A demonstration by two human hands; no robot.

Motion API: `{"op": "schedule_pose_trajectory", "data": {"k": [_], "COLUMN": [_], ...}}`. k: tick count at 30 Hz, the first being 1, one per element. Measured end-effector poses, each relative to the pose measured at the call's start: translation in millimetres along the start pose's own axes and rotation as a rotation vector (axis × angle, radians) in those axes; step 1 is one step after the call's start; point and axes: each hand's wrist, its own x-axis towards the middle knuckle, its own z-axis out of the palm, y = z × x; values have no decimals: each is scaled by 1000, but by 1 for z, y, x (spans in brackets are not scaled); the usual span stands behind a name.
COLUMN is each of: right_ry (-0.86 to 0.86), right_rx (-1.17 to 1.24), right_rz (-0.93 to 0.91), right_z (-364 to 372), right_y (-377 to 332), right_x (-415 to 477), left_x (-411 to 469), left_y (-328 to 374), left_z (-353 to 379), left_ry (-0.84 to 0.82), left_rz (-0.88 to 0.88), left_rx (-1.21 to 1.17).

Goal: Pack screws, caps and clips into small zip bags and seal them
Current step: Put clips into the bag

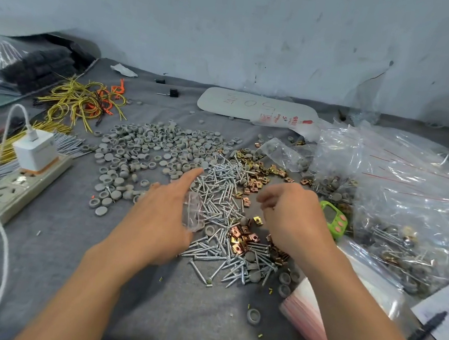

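Clear zip bag (pixel 193 216) in left grip (pixel 160 215)

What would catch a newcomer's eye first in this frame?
The silvery heap of screws mid-table, with grey caps spread to its left and brass clips to its right. Both hands hover over it: the left hand holds a small clear zip bag, the right hand curls above the clips. At far right, filled bags pile up.
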Motion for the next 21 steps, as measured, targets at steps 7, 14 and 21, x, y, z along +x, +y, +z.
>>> {"op": "schedule_pose_trajectory", "data": {"k": [7,14,21], "right_ry": [-233,-272,-355], "right_rx": [-191,-229,-250], "right_rz": [-109,-113,-145], "right_z": [-2,1,2], "right_y": [1,4,6], "right_x": [-5,-2,-1], "left_x": [2,2,3], "left_y": [-5,-5,-3], "left_z": [-2,1,5], "left_ry": [57,119,92], "left_rz": [3,1,25], "left_rx": [-152,-165,-114]}}
